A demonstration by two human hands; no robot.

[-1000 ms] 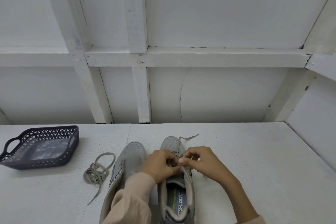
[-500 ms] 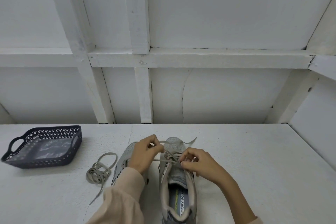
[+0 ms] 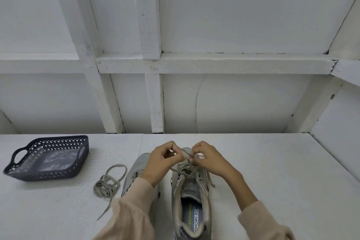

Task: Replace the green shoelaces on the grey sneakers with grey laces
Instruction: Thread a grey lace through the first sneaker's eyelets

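- Head view: left hand (image 3: 163,159) and right hand (image 3: 206,159) each pinch a strand of the grey lace (image 3: 190,169) above the laced sneaker (image 3: 194,187).
- Lace looks soft, light and floppy; it is probably best pinched near its tips.
- Loose lace (image 3: 109,184) lies coiled left of the other sneaker (image 3: 139,163).

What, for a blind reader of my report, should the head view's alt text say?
The left hand and right hand pinch the lace of a grey sneaker on a white table. A second sneaker stands beside it, partly behind the left forearm; a loose coiled lace and a dark basket lie further left.
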